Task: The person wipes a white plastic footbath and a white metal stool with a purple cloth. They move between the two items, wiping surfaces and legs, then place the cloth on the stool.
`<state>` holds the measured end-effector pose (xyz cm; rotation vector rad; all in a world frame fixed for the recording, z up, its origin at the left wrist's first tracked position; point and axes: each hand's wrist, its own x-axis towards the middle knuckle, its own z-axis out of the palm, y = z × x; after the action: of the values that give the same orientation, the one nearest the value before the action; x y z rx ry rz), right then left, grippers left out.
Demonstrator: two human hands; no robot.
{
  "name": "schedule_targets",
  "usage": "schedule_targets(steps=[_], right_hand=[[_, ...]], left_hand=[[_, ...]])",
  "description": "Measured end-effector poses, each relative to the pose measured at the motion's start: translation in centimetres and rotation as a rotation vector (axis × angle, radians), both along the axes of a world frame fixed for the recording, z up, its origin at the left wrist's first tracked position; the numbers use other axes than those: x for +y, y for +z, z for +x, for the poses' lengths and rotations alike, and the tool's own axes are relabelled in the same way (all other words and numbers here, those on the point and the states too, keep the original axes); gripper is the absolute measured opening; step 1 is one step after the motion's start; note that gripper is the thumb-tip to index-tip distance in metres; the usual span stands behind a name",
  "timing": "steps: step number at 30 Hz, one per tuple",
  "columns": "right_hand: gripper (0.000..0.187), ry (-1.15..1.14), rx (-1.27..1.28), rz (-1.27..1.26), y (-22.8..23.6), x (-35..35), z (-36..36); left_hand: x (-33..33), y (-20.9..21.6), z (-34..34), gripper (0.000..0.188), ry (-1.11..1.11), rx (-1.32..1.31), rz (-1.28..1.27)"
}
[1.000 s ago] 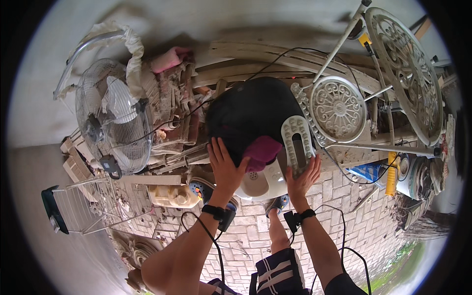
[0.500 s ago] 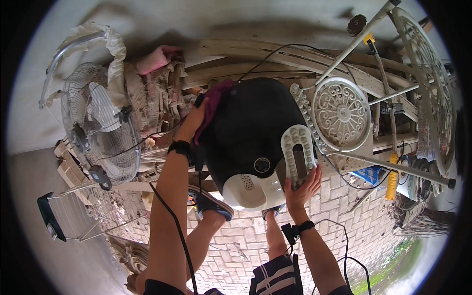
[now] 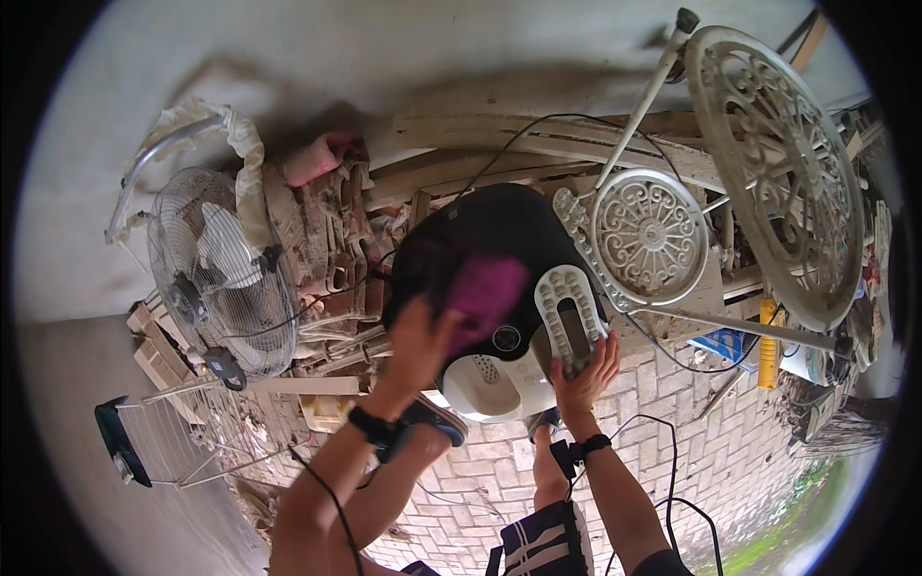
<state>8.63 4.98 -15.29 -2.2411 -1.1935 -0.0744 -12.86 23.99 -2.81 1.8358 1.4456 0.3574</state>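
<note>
Touching purple cloth (image 3: 490, 291) over black machine (image 3: 514, 219), mid-scene: your left hand (image 3: 416, 348), blurred, can't tell grip. Your right hand (image 3: 584, 384), spread, rests against white nubbed panel (image 3: 560, 279), machine's near right.

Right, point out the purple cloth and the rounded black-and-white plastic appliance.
Purple cloth (image 3: 488, 290): head view, on its blurred middle.
Rounded black-and-white plastic appliance (image 3: 538, 233): head view, on its black top.

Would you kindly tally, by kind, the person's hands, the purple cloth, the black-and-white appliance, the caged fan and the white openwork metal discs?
Hands: 2 (left hand, right hand)
Purple cloth: 1
Black-and-white appliance: 1
Caged fan: 1
White openwork discs: 2 (smaller disc, larger disc)
Total: 7
</note>
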Motion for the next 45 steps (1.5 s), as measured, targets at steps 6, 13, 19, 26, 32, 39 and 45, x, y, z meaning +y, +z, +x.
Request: schedule_targets(steps=[6,13,19,26,32,39,45], right_hand=[[0.093,-0.256,0.187,-0.055,-2.0,-3.5,-1.6],[0.097,-0.148,0.398,0.052,-1.8,-6.4,-4.2],[0.105,-0.059,0.268,-0.174,3.7,-1.8,-1.2],[0.103,-0.107,0.383,-0.13,3.8,-2.7,-0.7],[0.108,-0.216,0.511,-0.11,2.5,-4.1,-2.7],[0.117,-0.478,0.617,-0.111,2.6,-1.4,-4.4],[0.107,-0.549,0.61,-0.155,2.4,-0.9,-4.6]], left_hand=[[-1.7,-1.8,6.9,0.078,-0.321,0.513,0.394],[9.9,-6.7,10.9,0.072,-0.132,0.497,0.014],[21.2,-13.1,9.1,0.073,-0.095,0.343,-0.317],[18.0,-11.3,5.6,0.066,-0.012,0.386,-0.08],[1.8,-3.4,11.1,0.067,-0.608,0.398,0.46],[5.3,-4.6,18.7,0.067,-0.745,0.428,0.391],[18.1,-9.9,15.5,0.07,-0.225,0.376,-0.159]])
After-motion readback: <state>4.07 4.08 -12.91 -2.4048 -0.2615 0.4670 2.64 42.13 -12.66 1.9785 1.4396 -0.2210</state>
